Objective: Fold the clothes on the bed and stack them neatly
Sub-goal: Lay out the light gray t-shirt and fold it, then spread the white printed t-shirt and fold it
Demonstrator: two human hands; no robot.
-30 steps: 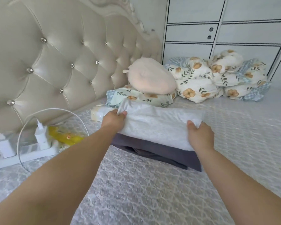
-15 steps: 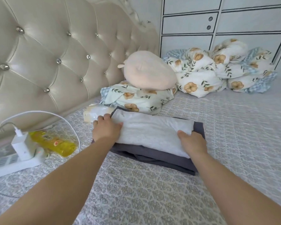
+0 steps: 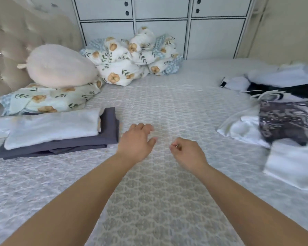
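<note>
My left hand (image 3: pixel 136 139) and right hand (image 3: pixel 187 152) hover empty, fingers loosely curled, over the bed (image 3: pixel 167 103). Unfolded clothes (image 3: pixel 277 121) lie heaped at right: soft, light, likely slippery; I'd pinch an edge.

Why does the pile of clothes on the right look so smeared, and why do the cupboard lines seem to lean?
Head view: the unfolded clothes at the right edge are streaked by motion blur, while the folded stack and both hands stay fairly sharp; the wide-angle lens bows and tilts the cupboard lines near the frame edges; the light is soft and even, with only faint shadows.
</note>
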